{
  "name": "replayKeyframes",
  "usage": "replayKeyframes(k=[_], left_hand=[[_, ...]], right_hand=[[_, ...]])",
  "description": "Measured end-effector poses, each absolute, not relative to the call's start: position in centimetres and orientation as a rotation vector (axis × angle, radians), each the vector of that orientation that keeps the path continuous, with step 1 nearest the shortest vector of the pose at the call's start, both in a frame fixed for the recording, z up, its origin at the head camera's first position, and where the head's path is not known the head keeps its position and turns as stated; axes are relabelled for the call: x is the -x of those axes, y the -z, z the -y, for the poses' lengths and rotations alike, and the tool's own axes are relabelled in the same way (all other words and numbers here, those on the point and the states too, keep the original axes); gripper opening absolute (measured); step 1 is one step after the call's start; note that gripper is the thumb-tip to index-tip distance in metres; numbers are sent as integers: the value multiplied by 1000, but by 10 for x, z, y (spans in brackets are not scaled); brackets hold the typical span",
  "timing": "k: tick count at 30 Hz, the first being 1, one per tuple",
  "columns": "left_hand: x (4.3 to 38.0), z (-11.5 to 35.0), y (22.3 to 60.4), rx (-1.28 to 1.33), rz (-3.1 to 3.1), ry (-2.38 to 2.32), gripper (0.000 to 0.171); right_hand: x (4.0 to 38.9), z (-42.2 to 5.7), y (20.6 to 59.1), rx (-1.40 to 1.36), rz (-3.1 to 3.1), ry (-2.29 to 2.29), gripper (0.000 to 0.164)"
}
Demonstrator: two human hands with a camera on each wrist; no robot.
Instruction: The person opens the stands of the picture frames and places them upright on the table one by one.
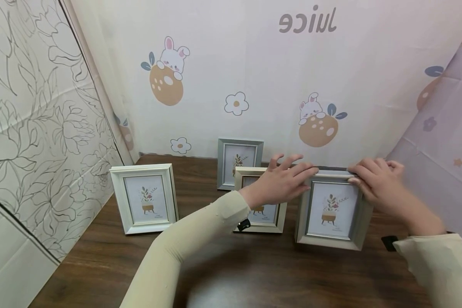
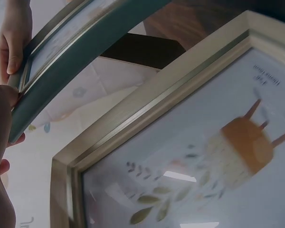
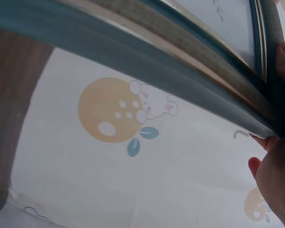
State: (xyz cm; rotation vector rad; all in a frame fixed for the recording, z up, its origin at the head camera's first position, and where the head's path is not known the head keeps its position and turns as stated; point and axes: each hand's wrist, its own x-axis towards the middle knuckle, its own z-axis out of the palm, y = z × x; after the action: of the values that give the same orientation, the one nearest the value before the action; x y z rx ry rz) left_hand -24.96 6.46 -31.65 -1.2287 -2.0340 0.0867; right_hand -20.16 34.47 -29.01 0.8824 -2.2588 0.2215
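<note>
A grey-rimmed picture frame [image 1: 330, 209] with a potted-plant print stands at the right, its top leaning back slightly. My left hand [image 1: 281, 179] pinches its upper left corner, the thumb in front and fingers behind. At the upper right corner, my right hand [image 1: 381, 184] grips the rim. Whether the frame's lower edge touches the table cannot be told. Just left of it, a beige picture frame [image 1: 279, 218] stands partly hidden behind my left hand and forearm. The left wrist view shows this beige frame's rim [image 2: 104, 128] close up, with the held frame's greenish edge [image 2: 85, 71] beyond.
A white picture frame [image 1: 128, 205] stands at the left of the dark wooden table [image 1: 231, 273]. Farther back, a grey-green picture frame [image 1: 221, 171] stands near the printed cloth backdrop [image 1: 215, 64]. Cloth panels rise on both sides.
</note>
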Motion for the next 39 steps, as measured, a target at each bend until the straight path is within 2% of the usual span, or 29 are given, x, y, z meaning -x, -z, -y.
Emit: replayKeyframes(k=[26,32,39], left_hand=[[241,-63,339,1250,2078,-122,44],[241,-66,341,1247,2082,-120,44],[244,-68,343,1227,2090,-101,44]], right_hand=[[201,-347,327,-924,2272,-362,58],[200,-349,332,-890,2302,-384,47],[201,-349,333,-859,2356,-391,25]])
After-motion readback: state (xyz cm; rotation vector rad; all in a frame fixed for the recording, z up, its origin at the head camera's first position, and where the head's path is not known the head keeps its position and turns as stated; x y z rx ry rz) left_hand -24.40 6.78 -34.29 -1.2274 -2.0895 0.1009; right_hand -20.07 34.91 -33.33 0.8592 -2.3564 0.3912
